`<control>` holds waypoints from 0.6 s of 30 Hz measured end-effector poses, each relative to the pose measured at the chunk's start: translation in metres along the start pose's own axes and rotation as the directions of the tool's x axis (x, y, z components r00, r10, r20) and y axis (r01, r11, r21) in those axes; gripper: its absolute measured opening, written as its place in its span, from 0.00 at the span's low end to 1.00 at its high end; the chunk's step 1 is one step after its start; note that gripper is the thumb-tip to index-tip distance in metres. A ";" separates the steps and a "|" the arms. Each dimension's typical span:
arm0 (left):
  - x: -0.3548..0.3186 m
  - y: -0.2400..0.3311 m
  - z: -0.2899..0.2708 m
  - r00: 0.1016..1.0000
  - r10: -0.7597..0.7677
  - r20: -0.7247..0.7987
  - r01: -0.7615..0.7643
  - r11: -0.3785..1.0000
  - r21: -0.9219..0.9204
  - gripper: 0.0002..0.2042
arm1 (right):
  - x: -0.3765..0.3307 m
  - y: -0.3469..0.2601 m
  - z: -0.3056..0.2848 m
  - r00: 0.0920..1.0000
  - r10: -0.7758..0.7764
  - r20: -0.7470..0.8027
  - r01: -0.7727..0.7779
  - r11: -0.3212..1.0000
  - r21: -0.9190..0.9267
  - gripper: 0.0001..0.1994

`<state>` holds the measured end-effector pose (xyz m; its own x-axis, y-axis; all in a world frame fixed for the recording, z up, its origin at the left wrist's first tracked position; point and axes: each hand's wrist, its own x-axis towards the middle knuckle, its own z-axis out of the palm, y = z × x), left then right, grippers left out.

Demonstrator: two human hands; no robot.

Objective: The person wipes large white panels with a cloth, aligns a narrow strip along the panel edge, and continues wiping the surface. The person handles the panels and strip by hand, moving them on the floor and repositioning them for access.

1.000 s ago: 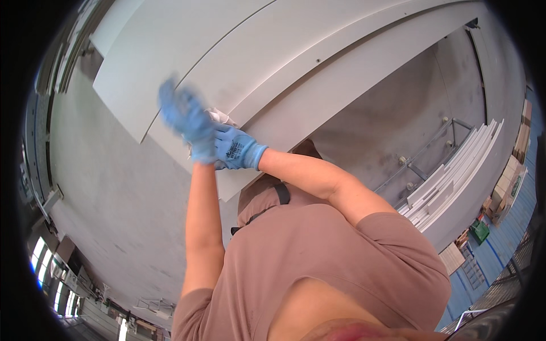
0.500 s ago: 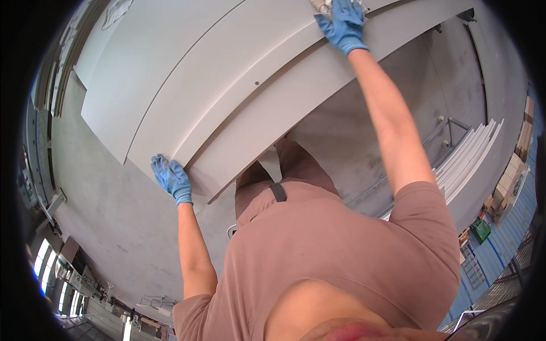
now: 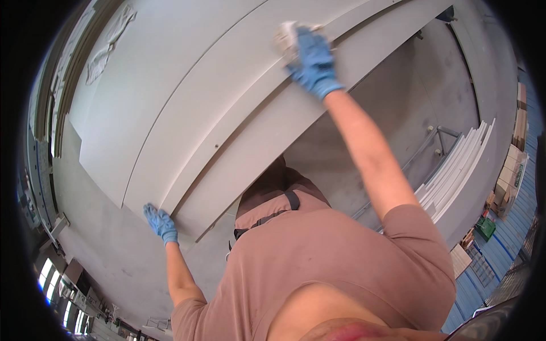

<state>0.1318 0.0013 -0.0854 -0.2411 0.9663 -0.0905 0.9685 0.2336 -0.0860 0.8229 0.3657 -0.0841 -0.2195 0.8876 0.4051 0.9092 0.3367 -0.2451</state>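
Right hand (image 3: pixel 311 59), gloved, fingers pressed together flat on a pale cloth (image 3: pixel 286 38) far up the long grey panel (image 3: pixel 239 108), whose axis runs diagonally; left hand (image 3: pixel 160 221) grips the panel's near lower corner, fingers curled on its edge.
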 end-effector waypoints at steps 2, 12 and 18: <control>0.001 0.006 -0.009 0.998 -0.052 0.042 0.053 0.998 -0.022 0.28 | 0.039 0.097 -0.014 0.994 0.105 0.005 -0.103 0.980 -0.170 0.49; 0.171 0.346 -0.121 0.968 0.188 -0.164 -0.208 0.971 -0.117 0.31 | 0.033 0.068 -0.028 0.984 0.090 0.151 -0.089 0.996 -0.015 0.54; 0.224 0.658 -0.164 0.878 0.466 -0.109 -0.473 0.811 -0.344 0.32 | 0.064 0.186 -0.050 0.978 0.033 0.206 -0.036 0.999 0.012 0.50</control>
<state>0.7254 0.3894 0.0006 0.2464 0.9691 -0.0109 0.9207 -0.2306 0.3149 0.9958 0.4693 -0.0602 -0.2576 0.9439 0.2067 0.9123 0.3081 -0.2697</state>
